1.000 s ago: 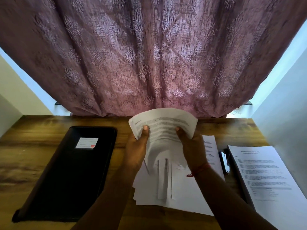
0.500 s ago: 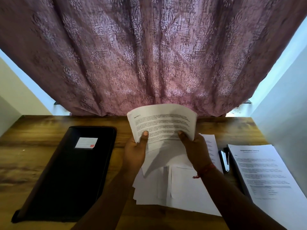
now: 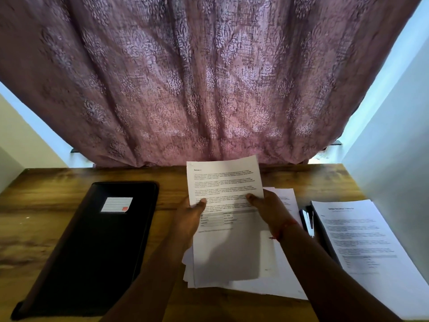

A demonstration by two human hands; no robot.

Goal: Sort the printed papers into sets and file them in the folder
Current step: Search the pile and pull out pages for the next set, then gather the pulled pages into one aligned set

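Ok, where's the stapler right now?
In the head view the stapler lies on the table's right side, between the middle pile of papers and the printed stack at far right.

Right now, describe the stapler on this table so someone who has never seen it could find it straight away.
Start at the wooden table under the purple patterned curtain. Look right of the person's right hand, in the narrow gap between the loose white paper pile and the separate printed stack by the wall. The small dark stapler with a silver metal strip lies there, the only non-paper item on that side.
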